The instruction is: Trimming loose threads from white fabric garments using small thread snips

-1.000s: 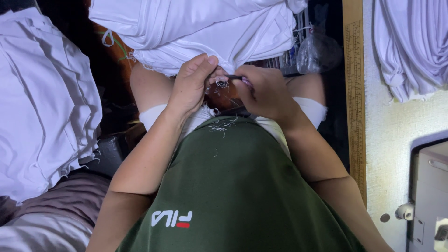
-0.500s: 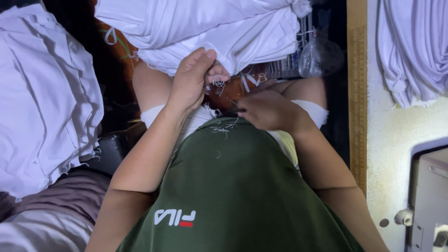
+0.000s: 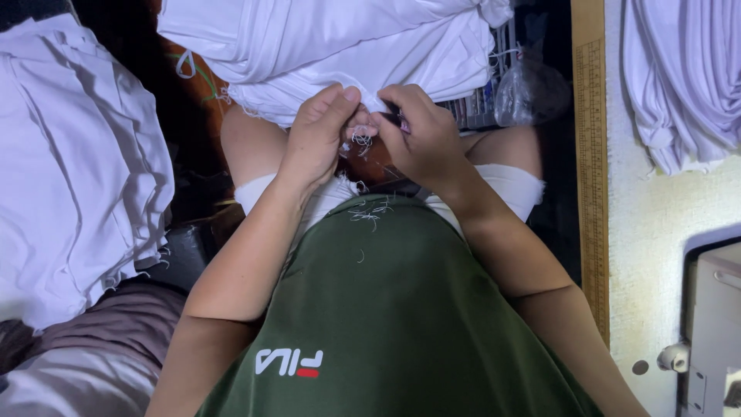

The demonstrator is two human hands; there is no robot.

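While the person sits with arms drawn in over a dark green short-sleeved shirt [image 3: 401,309], the biggest things around are the heaps of white cloth: a large pile of folded white fabric [image 3: 69,170] at the left, a draped white bundle [image 3: 679,77] on the pale worktable [image 3: 656,232] at the right, and the white cotton garment [image 3: 347,54] lying over the knees. A long wooden ruler [image 3: 590,154] runs down the table edge. Both hands meet at the garment's hem. The left hand [image 3: 320,131] is pressed together, pinching the hem; the right hand [image 3: 424,135] is closed around something small and purplish — too hidden to name. Between them hangs a tangle of loose white threads [image 3: 361,140]. Thread snippets [image 3: 369,212] already litter the shirt, so some trimming looks done — threads at the hem remain.
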